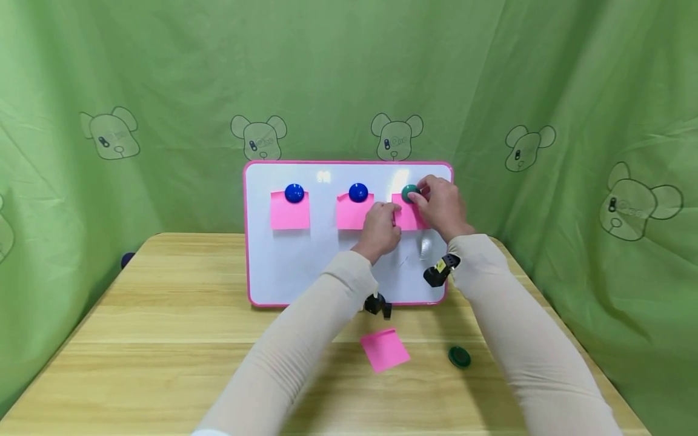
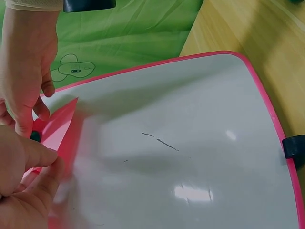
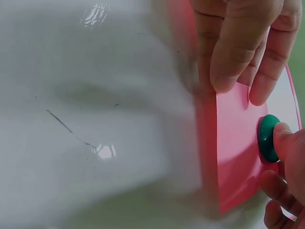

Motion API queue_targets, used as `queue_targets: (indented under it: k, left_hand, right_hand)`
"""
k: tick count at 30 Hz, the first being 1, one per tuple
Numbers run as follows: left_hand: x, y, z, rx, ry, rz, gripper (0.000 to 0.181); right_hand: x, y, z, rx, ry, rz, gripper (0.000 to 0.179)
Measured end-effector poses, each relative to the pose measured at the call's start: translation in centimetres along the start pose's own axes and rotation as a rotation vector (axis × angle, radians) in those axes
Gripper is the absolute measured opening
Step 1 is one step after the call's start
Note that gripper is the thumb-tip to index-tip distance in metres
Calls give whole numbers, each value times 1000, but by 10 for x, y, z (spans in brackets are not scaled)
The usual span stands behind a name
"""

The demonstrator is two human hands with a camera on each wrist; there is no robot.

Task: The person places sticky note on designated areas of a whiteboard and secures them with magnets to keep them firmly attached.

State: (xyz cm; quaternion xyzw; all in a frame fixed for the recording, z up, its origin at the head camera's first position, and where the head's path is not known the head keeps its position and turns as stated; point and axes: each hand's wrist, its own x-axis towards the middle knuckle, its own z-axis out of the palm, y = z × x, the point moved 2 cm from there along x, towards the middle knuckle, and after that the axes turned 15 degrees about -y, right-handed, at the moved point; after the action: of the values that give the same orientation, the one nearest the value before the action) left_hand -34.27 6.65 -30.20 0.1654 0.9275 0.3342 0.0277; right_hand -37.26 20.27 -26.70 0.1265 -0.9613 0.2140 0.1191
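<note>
A pink sticky note lies against the upper right of the whiteboard. My left hand pinches its left edge between thumb and fingers, plain in the left wrist view, where the note tilts off the board. At the note's top, my right hand grips a round green magnet, with the thumb on its face and the fingers curled behind. In the right wrist view the magnet overlaps the note's top edge.
Two more pink notes hang under blue magnets, a left one and a middle one. On the wooden table before the board lie a loose pink note and a second green magnet. A green curtain hangs behind.
</note>
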Motion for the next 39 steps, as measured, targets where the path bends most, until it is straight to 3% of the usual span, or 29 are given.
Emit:
queue_targets:
  k: [9,14,21,32,35,39]
  left_hand:
    - [-4,-1,0,-29,-50,-4,53]
    - [-10,-4,-3,-46,-92,35,57]
    - [-28,-16,-4,-74,-137,103,58]
    - [-56,-31,1,-29,-190,226,54]
    - [-65,-37,4,-17,-222,239,55]
    - [-74,-48,12,-3,-285,241,58]
  right_hand:
    - [-6,0,0,49,-14,-2,25]
    - [-17,3,0,83,-22,-4,25]
    - [-36,17,12,90,-30,17,27]
    - [-73,50,40,52,-46,5,24]
    - [-88,60,48,49,-69,-6,20]
    - [-106,72,58,48,-163,0,15]
